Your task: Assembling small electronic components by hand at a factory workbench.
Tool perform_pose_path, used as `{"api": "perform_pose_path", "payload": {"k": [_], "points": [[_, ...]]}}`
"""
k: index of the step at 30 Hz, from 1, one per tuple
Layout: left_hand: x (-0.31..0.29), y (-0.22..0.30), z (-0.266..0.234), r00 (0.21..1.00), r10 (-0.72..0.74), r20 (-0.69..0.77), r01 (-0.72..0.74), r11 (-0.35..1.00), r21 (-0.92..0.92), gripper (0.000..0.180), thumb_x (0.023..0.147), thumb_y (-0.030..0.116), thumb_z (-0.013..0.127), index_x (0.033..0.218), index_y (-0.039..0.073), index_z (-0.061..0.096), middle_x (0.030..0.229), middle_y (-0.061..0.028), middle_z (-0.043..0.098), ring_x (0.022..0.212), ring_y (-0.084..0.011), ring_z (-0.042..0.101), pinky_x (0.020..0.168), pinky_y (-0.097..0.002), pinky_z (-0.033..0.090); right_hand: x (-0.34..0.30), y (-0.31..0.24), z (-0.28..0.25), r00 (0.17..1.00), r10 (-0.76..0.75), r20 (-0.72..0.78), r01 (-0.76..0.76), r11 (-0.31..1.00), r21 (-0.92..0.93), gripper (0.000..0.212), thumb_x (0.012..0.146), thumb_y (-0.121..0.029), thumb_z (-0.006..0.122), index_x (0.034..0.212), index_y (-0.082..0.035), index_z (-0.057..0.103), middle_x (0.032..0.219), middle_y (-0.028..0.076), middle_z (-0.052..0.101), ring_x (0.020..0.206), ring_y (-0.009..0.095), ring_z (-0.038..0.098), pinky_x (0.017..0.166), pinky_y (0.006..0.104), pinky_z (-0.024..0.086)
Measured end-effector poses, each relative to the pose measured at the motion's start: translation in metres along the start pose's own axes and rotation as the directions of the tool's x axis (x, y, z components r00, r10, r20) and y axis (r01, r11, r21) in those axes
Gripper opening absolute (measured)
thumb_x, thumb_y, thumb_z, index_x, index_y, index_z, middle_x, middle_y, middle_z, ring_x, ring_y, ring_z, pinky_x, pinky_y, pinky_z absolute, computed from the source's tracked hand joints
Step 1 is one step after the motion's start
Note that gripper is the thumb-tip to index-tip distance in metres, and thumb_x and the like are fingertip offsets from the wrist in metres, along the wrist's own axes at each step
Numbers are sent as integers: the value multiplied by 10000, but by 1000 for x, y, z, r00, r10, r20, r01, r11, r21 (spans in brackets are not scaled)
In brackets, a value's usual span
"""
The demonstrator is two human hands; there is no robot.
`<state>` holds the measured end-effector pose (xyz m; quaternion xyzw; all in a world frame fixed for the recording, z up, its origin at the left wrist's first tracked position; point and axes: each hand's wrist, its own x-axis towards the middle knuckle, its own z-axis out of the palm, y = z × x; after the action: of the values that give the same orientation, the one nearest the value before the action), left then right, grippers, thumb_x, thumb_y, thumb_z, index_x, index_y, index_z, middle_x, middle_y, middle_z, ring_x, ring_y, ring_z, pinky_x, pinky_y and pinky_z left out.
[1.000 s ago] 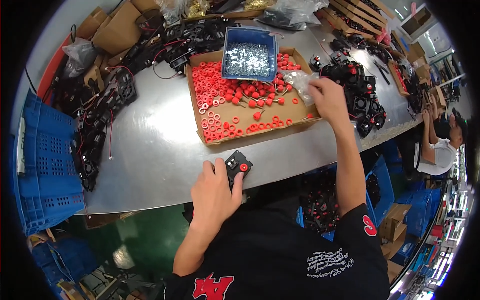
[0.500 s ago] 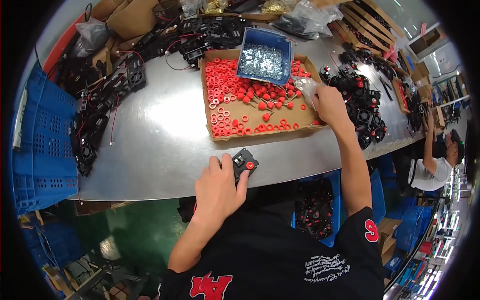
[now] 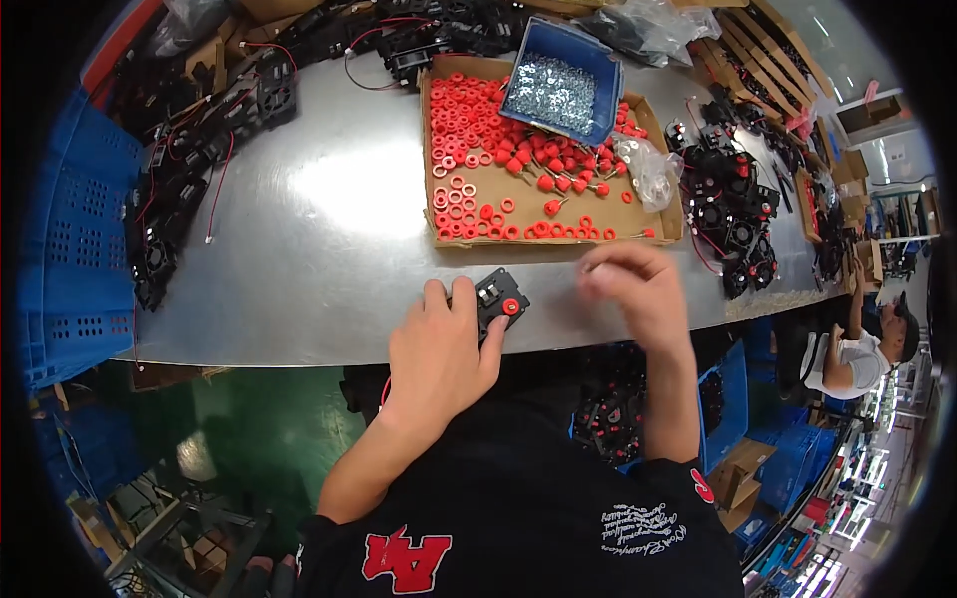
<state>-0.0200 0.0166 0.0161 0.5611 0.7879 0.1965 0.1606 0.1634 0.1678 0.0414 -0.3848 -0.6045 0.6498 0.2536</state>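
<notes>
My left hand (image 3: 439, 344) grips a small black plastic housing (image 3: 492, 291) at the table's front edge. The thumb lies beside a red ring (image 3: 510, 306) seated on its face. To the right, my right hand (image 3: 643, 289) is over the metal table, thumb and fingertips pinched together. Motion blurs the fingertips, and whatever is in them is too small to name. Beyond both hands lies a shallow cardboard tray (image 3: 523, 211) with loose red rings and red knobs on metal shafts. A clear plastic bag (image 3: 653, 174) of small parts rests at its right side.
A blue bin (image 3: 605, 85) of small metal pieces sits on the tray. Black fan assemblies (image 3: 738, 214) with wires are heaped at right, and more line the left and back. A blue crate (image 3: 85, 239) stands at left. Another person (image 3: 862, 354) works at far right.
My right hand has left the clear bag and come back toward me, near the black housing. The left hand keeps its hold. The whole view has shifted slightly.
</notes>
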Motion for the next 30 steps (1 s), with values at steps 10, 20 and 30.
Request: {"api": "perform_pose_path", "payload": {"k": [10, 20, 30], "points": [[-3, 1, 1, 1000, 1, -5, -1, 1000, 11, 386, 887, 340, 668, 995, 13, 492, 895, -171, 539, 749, -354, 629, 561, -438, 512, -6, 16, 48, 982, 46, 181, -9, 979, -203, 148, 891, -57, 701, 1005, 35, 718, 901, 63, 688, 765, 112, 661, 694, 239, 521], [-1, 0, 0, 1000, 6, -9, -6, 1000, 16, 377, 882, 338, 674, 994, 23, 499, 899, -164, 540, 750, -335, 632, 548, -419, 525, 8, 6, 43, 923, 299, 240, -278, 953, -118, 216, 905, -90, 692, 1096, 4, 653, 771, -13, 596, 662, 60, 600, 556, 211, 462], [-3, 2, 2, 999, 21, -32, -21, 999, 24, 402, 901, 356, 648, 1001, -1, 492, 885, -181, 544, 728, -357, 618, 572, -452, 509, 165, -28, 2, 636, -743, 210, 399, 83, -913, 174, 846, -83, 654, 1002, -57, 724, 977, 144, 702, 825, 321, 685, 737, 389, 534]]}}
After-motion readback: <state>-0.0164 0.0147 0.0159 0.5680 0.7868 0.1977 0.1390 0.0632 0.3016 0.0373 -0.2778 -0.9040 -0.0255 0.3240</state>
